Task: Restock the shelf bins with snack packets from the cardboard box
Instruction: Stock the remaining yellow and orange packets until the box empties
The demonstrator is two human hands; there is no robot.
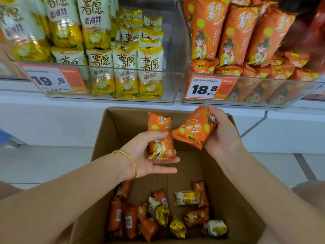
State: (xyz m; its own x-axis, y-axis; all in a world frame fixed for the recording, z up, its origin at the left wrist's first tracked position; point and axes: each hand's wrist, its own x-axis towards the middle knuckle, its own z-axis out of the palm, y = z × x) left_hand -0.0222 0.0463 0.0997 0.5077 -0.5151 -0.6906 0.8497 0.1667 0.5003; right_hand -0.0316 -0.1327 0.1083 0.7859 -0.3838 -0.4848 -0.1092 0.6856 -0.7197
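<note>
Over the open cardboard box (109, 138) my left hand (149, 155) holds an upright orange snack packet (161, 131), thumb across its front and fingers under it. My right hand (223, 132) grips a second orange packet (191, 131), upside down and tilted, beside the first. Several orange and yellow packets (158, 212) lie loose on the box floor. Above stand two clear shelf bins: the left bin (112, 99) holds yellow-and-white packets, the right bin (255, 80) holds orange packets like those in my hands.
Price tags reading 19.8 (54, 80) and 18.8 (211, 88) hang on the bin fronts. The left bin has an empty strip along its right side (172, 50). A white shelf base (52, 120) runs behind the box, which stands on a pale tiled floor (44, 164).
</note>
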